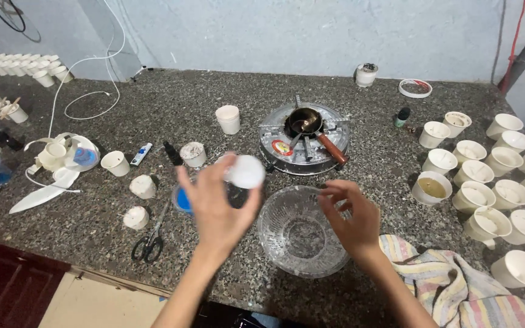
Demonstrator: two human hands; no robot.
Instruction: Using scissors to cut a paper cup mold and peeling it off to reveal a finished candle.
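Left hand (217, 206) grips small white paper cup (246, 171), raised left of clear glass bowl (302, 232); right hand (350, 215), fingers loosely curled, empty, at bowl's right rim.

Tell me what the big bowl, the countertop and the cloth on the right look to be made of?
The bowl looks like clear glass: see-through, with a ribbed, glinting wall. The countertop seems polished speckled stone, perhaps granite, grey with fine flecks. The cloth appears to be soft woven fabric, striped in pastel colours and rumpled into folds.

One head-worn view, looking down.
You look from close above, forward across the speckled grey stone tabletop (153, 91) to the pale blue wall (287, 30).
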